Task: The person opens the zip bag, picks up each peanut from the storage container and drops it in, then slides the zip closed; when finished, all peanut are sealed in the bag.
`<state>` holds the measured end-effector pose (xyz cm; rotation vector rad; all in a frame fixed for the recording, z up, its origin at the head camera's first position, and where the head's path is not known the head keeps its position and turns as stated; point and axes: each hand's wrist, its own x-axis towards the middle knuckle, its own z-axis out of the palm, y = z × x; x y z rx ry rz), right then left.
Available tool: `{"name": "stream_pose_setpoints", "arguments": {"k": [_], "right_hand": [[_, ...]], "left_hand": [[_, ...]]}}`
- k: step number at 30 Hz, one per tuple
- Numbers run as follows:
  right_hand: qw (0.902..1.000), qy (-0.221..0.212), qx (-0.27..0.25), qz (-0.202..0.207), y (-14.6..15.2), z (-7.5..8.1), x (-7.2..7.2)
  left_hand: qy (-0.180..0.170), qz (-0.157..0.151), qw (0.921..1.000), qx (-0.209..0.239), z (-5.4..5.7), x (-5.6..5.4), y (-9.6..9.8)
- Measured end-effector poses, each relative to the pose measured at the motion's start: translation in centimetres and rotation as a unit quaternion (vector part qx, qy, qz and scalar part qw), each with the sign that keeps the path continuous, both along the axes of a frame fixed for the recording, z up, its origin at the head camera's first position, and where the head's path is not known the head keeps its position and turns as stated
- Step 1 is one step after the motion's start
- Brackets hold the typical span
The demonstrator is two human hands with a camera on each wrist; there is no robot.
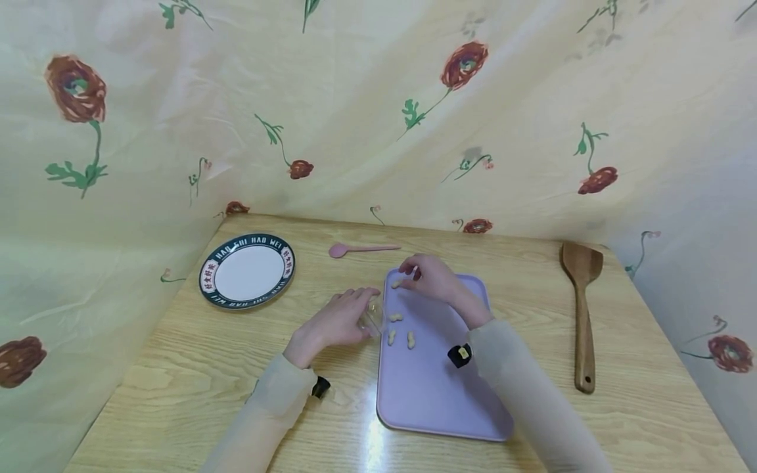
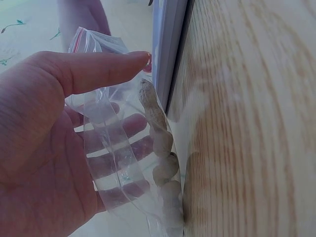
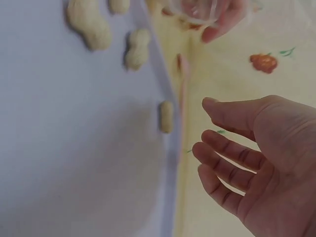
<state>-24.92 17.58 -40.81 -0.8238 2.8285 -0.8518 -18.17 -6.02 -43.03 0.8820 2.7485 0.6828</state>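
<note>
My left hand (image 1: 340,322) holds a clear zip bag (image 2: 112,163) at the left edge of the lilac tray (image 1: 437,401). In the left wrist view the thumb lies across the front of the bag and the fingers show through from behind. Several unshelled peanuts (image 2: 154,116) line the bag's lower side. Over the tray's far left corner, my right hand (image 1: 434,279) has loosely bent fingers with nothing between them. One peanut (image 3: 166,117) lies just beside its fingertips. More peanuts (image 1: 411,339) are scattered on the tray's left side.
A white plate (image 1: 251,272) with a dark lettered rim sits at the back left. Behind the tray lies a pink spoon (image 1: 369,248). A wooden spatula (image 1: 582,315) lies to the right. Flowered cloth (image 1: 367,118) hangs along the table's back.
</note>
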Motion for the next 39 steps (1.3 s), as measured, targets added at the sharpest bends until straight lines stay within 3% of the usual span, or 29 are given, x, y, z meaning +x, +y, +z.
{"name": "stream_pose_setpoints", "arguments": {"k": [5, 13, 24, 39], "right_hand": [[0.9995, -0.009, 0.032, -0.006, -0.1, -1.8, -1.2], [0.9979, -0.002, 0.063, -0.015, -0.5, -3.2, -1.3], [0.9973, 0.013, 0.061, -0.037, -0.9, -3.7, -1.3], [0.9989, 0.003, 0.038, -0.027, 0.0, -3.3, -0.4]], "left_hand": [[-0.004, 0.002, 1.0000, 0.002, 0.1, 0.1, 0.1], [-0.010, 0.005, 0.9999, 0.002, 0.2, 0.2, 0.2], [0.004, 0.001, 1.0000, -0.005, 0.1, 0.1, 0.0], [0.002, 0.005, 1.0000, -0.003, 0.1, 0.1, 0.0]]}}
